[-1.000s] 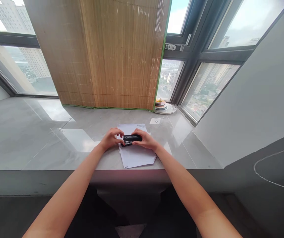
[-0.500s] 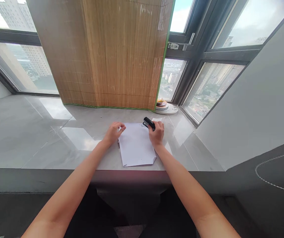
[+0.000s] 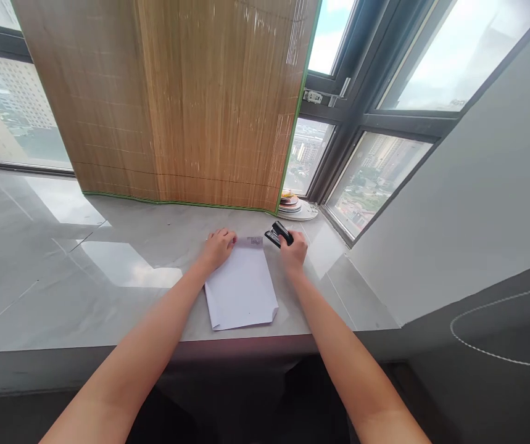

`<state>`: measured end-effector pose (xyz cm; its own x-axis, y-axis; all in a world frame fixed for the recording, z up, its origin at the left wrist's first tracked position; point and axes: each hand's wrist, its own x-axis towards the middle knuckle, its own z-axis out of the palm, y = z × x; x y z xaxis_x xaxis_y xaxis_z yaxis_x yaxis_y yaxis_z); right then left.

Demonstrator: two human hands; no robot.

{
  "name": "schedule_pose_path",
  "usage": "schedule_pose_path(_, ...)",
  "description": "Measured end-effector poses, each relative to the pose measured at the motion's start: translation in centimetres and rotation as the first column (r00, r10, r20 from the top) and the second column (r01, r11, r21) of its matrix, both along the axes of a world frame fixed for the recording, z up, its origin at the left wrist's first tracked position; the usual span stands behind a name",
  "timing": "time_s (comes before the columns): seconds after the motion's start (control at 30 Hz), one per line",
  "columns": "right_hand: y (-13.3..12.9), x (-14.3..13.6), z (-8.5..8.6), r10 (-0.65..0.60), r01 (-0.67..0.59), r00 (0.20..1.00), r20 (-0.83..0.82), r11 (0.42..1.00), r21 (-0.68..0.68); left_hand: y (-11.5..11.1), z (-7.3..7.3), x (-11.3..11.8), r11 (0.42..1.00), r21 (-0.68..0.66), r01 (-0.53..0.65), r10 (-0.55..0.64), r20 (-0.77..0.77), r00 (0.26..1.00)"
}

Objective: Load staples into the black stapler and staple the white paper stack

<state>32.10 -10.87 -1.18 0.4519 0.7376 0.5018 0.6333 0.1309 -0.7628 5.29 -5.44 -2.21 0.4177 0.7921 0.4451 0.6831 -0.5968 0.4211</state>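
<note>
White sheets of paper (image 3: 240, 290) lie on the sill in front of me, with a printed strip along the top edge and a bent lower right corner. At their upper left corner, my left hand (image 3: 219, 248) has its fingers closed on the paper's edge. My right hand (image 3: 295, 250) is wrapped around a black stapler (image 3: 279, 234). The stapler's jaws point left, apart from each other, just right of the paper's top right corner.
The grey tiled sill (image 3: 153, 308) ends at a front edge near my forearms. A bamboo blind (image 3: 190, 111) hangs behind the paper. Stacked plates (image 3: 298, 209) stand in the window corner. A white wall (image 3: 468, 203) slopes up on the right, with a bead chain (image 3: 500, 357) below.
My left hand has come down onto the paper's upper left corner. The stapler has moved off the paper to its right, and the printed strip shows more. The view has shifted right.
</note>
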Motion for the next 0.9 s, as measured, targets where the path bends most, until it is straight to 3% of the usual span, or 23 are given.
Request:
schedule_pose_path(0.2, 2.8, 3.2, 0.3, 0.179, -0.165, 0.98, 0.091, 0.976, -0.144, 0.4, 0.1, 0.1, 0.999, 0.019, 0.043, -0.044, 0.055, 0.998)
schedule_pose_path(0.33, 2.8, 5.4, 0.4, 0.37, -0.341, 0.925, 0.092, 0.91, -0.236, 0.4, -0.2, 0.1, 0.999, -0.022, 0.04, -0.039, 0.028, 0.999)
schedule_pose_path(0.47, 2.5, 6.9, 0.9, 0.477, -0.432, 0.874, 0.092, 0.85, -0.3, 0.1, 0.1, 0.2, 0.998, -0.065, 0.014, -0.017, -0.054, 0.998)
schedule_pose_path(0.7, 1.2, 6.1, 1.8, 0.565, -0.512, 0.822, 0.072, 0.788, -0.343, -1.0, 1.0, 0.8, 0.996, -0.084, -0.017, 0.0, -0.202, 0.979)
schedule_pose_path(0.8, 0.8, 4.9, 2.2, 0.633, -0.575, 0.762, 0.136, 0.758, -0.309, -1.5, 1.3, 1.2, 0.989, -0.126, 0.077, -0.108, -0.257, 0.96)
schedule_pose_path(0.9, 0.7, 3.6, 2.2, 0.625, -0.576, 0.747, 0.227, 0.778, -0.25, -2.0, 1.4, 1.6, 0.962, -0.176, 0.209, -0.252, -0.283, 0.925)
